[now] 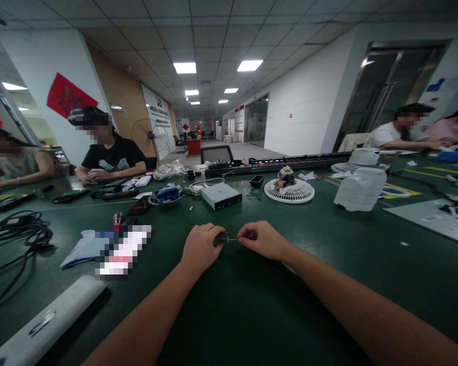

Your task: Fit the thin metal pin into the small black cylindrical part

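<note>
Over the green table, my left hand [201, 246] is closed around a small dark rounded part [221, 238], mostly covered by the fingers. A thin metal rod [232, 239] bridges the short gap between that part and my right hand [264, 240]. The right fingertips pinch around the rod's right end. Something dark shows between the curled right fingers, too hidden to name. Just beyond the hands lies a silver box-shaped disc drive [221, 195]. Farther right, a white round fan grille [289, 192] carries a motor assembly [285, 176].
A white fan housing [361, 190] stands at right. Black cables [19, 236] coil at left, near a blue-white packet [86, 246] and a long white casing [49, 320]. Behind the drive sit a bowl of blue items [166, 195] and a black tray [257, 181]. Other people sit along both sides.
</note>
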### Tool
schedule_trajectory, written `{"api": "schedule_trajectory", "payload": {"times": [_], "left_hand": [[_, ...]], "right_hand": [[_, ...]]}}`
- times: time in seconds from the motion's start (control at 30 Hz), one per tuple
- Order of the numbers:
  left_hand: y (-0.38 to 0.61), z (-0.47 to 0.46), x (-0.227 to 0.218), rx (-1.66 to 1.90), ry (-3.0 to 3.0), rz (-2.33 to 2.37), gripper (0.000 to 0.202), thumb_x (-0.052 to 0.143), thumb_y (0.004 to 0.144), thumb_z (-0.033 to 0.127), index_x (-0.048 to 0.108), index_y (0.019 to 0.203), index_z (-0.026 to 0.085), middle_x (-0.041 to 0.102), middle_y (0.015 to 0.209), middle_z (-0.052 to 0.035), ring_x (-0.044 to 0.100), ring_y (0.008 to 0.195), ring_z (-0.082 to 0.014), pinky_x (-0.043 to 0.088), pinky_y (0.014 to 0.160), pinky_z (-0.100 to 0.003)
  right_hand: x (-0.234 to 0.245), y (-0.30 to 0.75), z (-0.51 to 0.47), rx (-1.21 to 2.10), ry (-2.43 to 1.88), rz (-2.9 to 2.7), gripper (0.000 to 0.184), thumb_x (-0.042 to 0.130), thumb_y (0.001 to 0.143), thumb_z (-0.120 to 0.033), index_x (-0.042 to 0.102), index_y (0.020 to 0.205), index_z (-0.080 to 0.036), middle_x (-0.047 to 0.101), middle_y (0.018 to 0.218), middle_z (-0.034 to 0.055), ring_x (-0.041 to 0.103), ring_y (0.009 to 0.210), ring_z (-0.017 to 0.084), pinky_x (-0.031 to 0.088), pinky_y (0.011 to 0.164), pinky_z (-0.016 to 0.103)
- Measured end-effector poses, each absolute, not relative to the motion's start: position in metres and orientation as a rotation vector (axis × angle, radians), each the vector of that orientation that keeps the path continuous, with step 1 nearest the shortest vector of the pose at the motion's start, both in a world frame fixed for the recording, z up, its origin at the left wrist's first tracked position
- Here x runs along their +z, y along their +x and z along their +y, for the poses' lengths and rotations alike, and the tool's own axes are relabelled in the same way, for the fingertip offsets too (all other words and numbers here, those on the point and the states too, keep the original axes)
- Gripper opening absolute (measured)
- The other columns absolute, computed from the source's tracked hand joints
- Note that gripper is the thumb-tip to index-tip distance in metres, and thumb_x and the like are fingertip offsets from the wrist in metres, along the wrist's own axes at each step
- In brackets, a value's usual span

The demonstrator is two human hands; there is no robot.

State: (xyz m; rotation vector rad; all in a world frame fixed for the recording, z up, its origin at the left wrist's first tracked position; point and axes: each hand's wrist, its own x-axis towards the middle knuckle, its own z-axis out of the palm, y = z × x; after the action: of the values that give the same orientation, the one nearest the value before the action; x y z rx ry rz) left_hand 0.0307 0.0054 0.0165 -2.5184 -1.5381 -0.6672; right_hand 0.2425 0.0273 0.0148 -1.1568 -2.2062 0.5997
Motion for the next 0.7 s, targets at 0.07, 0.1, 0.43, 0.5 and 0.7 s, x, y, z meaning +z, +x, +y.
{"api": "schedule_trajectory", "payload": {"times": [0.07, 0.1, 0.43, 0.5, 0.7], "left_hand": [[0.031, 0.006, 0.017, -0.660, -2.528, -1.547, 0.024, 0.062, 0.083, 0.021, 0.065, 0.107, 0.024, 0.066, 0.102, -0.0028, 0.059, 0.093, -0.0209, 0.042, 0.080, -0.033], [0.031, 0.006, 0.017, -0.654, -2.532, -1.555, 0.024, 0.062, 0.083, 0.021, 0.066, 0.107, 0.024, 0.065, 0.102, -0.0027, 0.059, 0.092, -0.0208, 0.042, 0.080, -0.033], [0.035, 0.002, 0.016, -0.614, -2.515, -1.541, 0.028, 0.064, 0.081, 0.021, 0.066, 0.108, 0.026, 0.059, 0.106, -0.0028, 0.056, 0.089, -0.0196, 0.043, 0.079, -0.033], [0.036, 0.002, 0.015, -0.626, -2.511, -1.540, 0.027, 0.063, 0.082, 0.021, 0.065, 0.108, 0.026, 0.059, 0.106, -0.0028, 0.056, 0.088, -0.0194, 0.043, 0.079, -0.033], [0.035, 0.003, 0.015, -0.655, -2.435, -1.664, 0.022, 0.065, 0.081, 0.024, 0.065, 0.104, 0.024, 0.060, 0.107, -0.0031, 0.058, 0.092, -0.0202, 0.044, 0.082, -0.034]], "right_hand": [[0.014, 0.242, 0.028, 0.601, -1.173, -2.177, 0.016, 0.061, 0.079, -0.027, 0.073, 0.085, -0.018, 0.070, 0.074, 0.0019, 0.058, 0.064, 0.014, 0.044, 0.060, 0.026], [0.014, 0.242, 0.028, 0.595, -1.184, -2.162, 0.016, 0.061, 0.079, -0.028, 0.073, 0.085, -0.018, 0.070, 0.074, 0.0020, 0.058, 0.064, 0.014, 0.044, 0.060, 0.026], [0.020, 0.235, 0.021, 0.452, -1.361, -2.244, 0.013, 0.061, 0.076, -0.025, 0.073, 0.081, -0.022, 0.072, 0.077, 0.0026, 0.063, 0.068, 0.017, 0.044, 0.060, 0.027], [0.021, 0.236, 0.021, 0.447, -1.374, -2.254, 0.014, 0.060, 0.077, -0.026, 0.072, 0.081, -0.022, 0.071, 0.076, 0.0027, 0.062, 0.067, 0.017, 0.042, 0.059, 0.026], [0.024, 0.241, 0.025, 0.311, -1.561, -2.237, 0.016, 0.063, 0.077, -0.034, 0.071, 0.075, -0.021, 0.065, 0.067, 0.0038, 0.056, 0.058, 0.016, 0.035, 0.053, 0.027]]}}
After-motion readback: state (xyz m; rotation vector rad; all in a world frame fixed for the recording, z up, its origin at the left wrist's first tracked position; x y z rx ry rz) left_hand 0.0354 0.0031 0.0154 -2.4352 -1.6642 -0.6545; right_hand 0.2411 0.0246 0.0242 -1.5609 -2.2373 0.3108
